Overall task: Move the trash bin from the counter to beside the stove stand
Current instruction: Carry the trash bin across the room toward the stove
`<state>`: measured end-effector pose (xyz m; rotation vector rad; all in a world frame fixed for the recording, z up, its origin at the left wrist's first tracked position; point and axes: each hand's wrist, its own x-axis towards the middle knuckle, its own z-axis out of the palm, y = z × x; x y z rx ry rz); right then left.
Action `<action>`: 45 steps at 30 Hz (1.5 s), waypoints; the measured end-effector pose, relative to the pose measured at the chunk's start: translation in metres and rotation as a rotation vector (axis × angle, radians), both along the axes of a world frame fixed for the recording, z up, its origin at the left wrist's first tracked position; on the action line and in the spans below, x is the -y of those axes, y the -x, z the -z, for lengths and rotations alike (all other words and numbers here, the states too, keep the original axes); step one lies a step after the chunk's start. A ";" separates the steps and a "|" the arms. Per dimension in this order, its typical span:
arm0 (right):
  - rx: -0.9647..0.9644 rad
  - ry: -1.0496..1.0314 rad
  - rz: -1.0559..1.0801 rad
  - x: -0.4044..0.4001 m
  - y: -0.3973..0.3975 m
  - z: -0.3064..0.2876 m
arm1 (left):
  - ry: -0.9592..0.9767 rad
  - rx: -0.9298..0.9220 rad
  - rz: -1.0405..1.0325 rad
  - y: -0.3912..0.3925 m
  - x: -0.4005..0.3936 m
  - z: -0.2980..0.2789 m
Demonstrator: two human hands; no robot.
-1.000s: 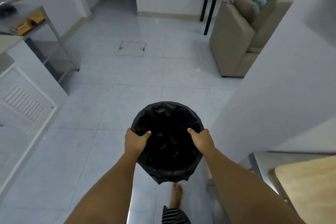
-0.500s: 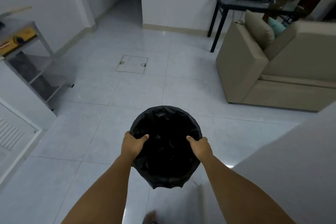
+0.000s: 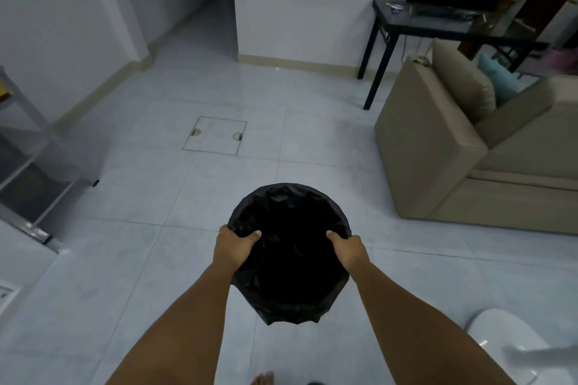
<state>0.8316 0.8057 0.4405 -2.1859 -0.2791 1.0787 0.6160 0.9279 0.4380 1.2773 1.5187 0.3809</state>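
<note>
The trash bin is round and lined with a black plastic bag, and it hangs in the air in front of me above the tiled floor. My left hand grips its left rim, thumb inside the bag. My right hand grips the right rim the same way. The metal stove stand with open shelves is at the far left edge, partly cut off by the frame. What is inside the bin is too dark to see.
A beige sofa stands at the right, with a black table behind it. A square floor hatch lies ahead. A white rounded object sits at the lower right. White walls frame a passage ahead.
I have walked forward with the bin held the same way. The wall and counter at the right have dropped out of view, the sofa shows fully, and the stove stand has slid toward the left edge.
</note>
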 end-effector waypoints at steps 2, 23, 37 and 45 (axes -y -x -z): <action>-0.006 0.000 0.006 -0.030 -0.022 -0.001 | -0.016 -0.012 0.018 -0.024 -0.031 -0.006; 0.010 0.033 -0.248 -0.432 -0.303 -0.015 | 0.064 0.027 -0.213 -0.276 -0.384 -0.007; 0.034 0.003 -0.531 -0.760 -0.332 -0.004 | 0.055 0.006 -0.512 -0.297 -0.633 0.004; 0.036 -0.010 -0.704 -0.924 -0.321 -0.005 | 0.070 0.008 -0.675 -0.289 -0.742 0.005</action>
